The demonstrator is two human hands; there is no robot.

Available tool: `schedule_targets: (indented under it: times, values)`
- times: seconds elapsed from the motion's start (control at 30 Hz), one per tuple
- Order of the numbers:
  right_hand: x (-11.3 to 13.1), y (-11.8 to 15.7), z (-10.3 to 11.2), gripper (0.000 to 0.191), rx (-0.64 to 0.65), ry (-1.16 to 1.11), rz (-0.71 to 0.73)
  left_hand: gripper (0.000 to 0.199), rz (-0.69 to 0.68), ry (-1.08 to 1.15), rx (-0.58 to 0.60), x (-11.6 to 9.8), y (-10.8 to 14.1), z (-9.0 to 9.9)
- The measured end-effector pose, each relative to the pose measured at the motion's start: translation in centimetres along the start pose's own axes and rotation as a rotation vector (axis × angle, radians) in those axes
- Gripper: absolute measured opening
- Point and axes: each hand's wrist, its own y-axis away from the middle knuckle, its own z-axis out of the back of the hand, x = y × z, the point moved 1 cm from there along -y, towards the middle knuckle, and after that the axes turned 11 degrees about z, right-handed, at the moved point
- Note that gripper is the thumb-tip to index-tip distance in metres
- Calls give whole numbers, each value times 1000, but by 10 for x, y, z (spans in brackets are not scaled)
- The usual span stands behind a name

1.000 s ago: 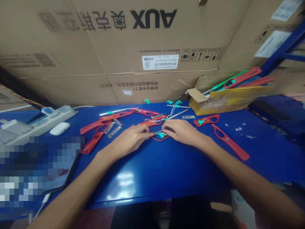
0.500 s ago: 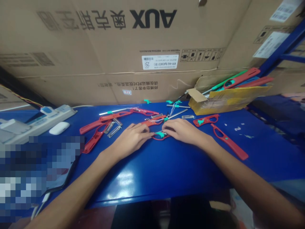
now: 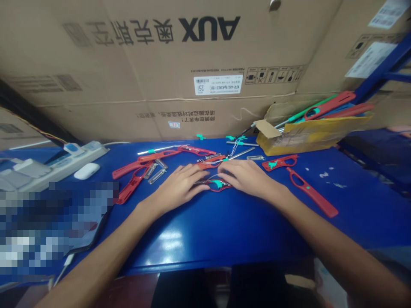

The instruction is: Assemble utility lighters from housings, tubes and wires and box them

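Between my hands, low over the blue table, is a red lighter casing half [image 3: 212, 188] with a green trigger [image 3: 218, 184] in it. My left hand [image 3: 180, 185] is closed around its left end, thumb below and fingers above. My right hand [image 3: 245, 176] has its fingers curled down over the right end; the fingertips are partly hidden. A thin pale wire or tube [image 3: 213, 176] arches between the two hands. Just behind them lies an orange-red lighter casing [image 3: 210, 163] with white wires and a metal rod [image 3: 241, 153].
More red lighter casings [image 3: 130, 188] and clear fuel tanks [image 3: 156, 176] lie at left, beside a power strip [image 3: 67, 164] and white earbud case [image 3: 86, 170]. On the right are a casing half [image 3: 313, 192] and a yellow-taped box [image 3: 298, 139] of lighters. Cardboard [image 3: 144, 81] stands behind.
My left thumb and fingers have spread a little and shifted at the casing's left end. The thin wire or tube between the hands shows more clearly. The camera view has shifted slightly.
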Motion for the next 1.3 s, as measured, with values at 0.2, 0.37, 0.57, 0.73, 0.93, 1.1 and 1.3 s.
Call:
schedule_targets:
  times: [0.2, 0.37, 0.57, 0.73, 0.93, 1.1, 1.3]
  values:
    - [9, -1, 3, 20, -136, -65, 168, 29, 19, 116, -92, -16, -5, -7]
    - [12, -2, 3, 26, -164, -121, 173, 22, 26, 186, -142, -17, -7, -12]
    - [-37, 10, 19, 28, -181, 33, -90, 21, 19, 260, -109, -18, -6, -13]
    - [-93, 40, 37, 23, 9, 138, -306, 26, 9, 240, -92, -17, -5, -15]
    - [-112, 52, 33, 9, 84, 123, -306, 29, 20, 230, -100, -16, -4, -16]
    - [-99, 37, 25, 18, -3, 122, -239, 32, 64, 226, -119, -18, -5, -13]
    - [-35, 6, 7, 28, -242, 31, 115, 49, 101, 284, -254, -19, -4, -11]
